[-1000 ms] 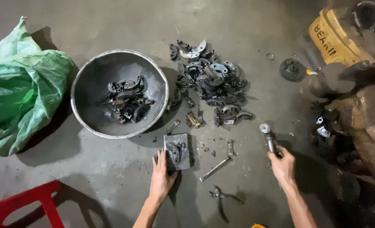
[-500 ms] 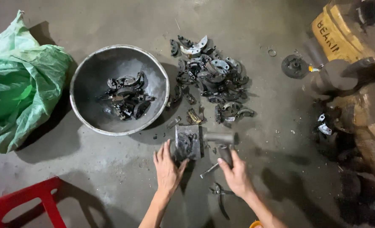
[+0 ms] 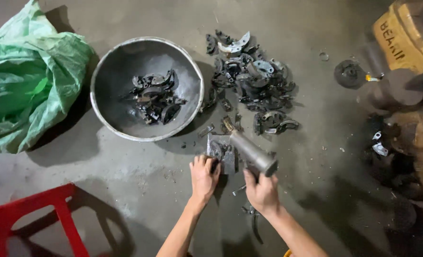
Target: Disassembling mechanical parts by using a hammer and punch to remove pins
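The left hand [image 3: 204, 178] lies low of centre, its fingers [image 3: 202, 162] spread flat and pressing the near edge of a small metal plate [image 3: 219, 147] that rests on the concrete floor [image 3: 316, 185]. A dark part sits on that plate, partly hidden by the hammer. The right hand [image 3: 261, 192], just at 3 o'clock of the left, has its fingers wrapped tight round the handle of a hammer [image 3: 252, 153], whose grey cylindrical head slants over the plate toward 11 o'clock.

At 11 o'clock from the hands stands a round metal bowl [image 3: 107, 71] with a small heap of dark scrap parts in its bottom; its rim comes near the plate but stays apart from it. At 1 o'clock lies a loose pile of dark curved metal parts [image 3: 254, 83], its nearest pieces just beyond the plate's far edge. A pair of pliers [image 3: 253, 220] lies on the floor just below the right wrist.

Open floor runs from 2 to 4 o'clock of the hands, and again at 8 o'clock as far as a red stool [image 3: 40, 219] in the lower left corner. A crumpled green plastic bag [image 3: 25, 81] fills the left edge at 10 o'clock. In the upper right corner at 2 o'clock sits a yellow box-shaped package [image 3: 404, 33] with dark lettering on its side, with a dark round disc [image 3: 348, 74] beside it.
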